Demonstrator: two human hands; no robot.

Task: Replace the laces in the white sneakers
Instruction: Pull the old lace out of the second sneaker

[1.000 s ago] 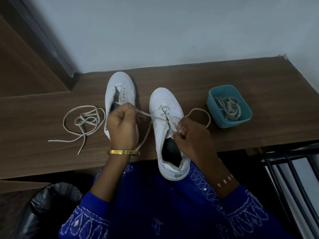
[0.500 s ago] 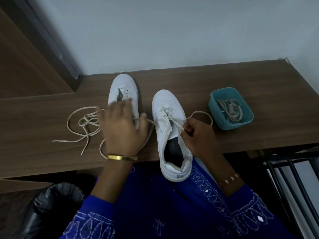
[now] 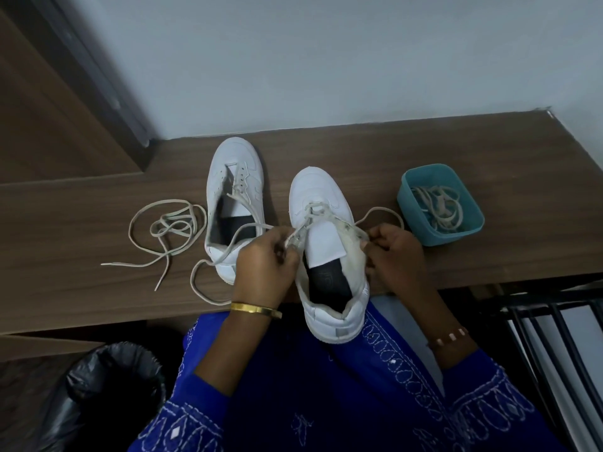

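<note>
White sneaker (image 3: 321, 203) at the tabletop's (image 3: 489, 151) near edge now has both your hands on its lace (image 3: 326, 214): your left hand (image 3: 266, 261), flat a moment ago, pinches one end, your right hand (image 3: 393, 252) the other, so threading can resume.

Two sneakers stood side by side on the table (image 3: 456, 151), toes toward the wall. Left sneaker (image 3: 233, 177) sat farther back; right sneaker (image 3: 321, 203) overhung the near edge at its heel. A loose lace (image 3: 163, 223) lay left of the left sneaker. A tub (image 3: 421, 230) holding laces sat right of the right sneaker. A bin (image 3: 107, 386) stood below the table, at left.
</note>
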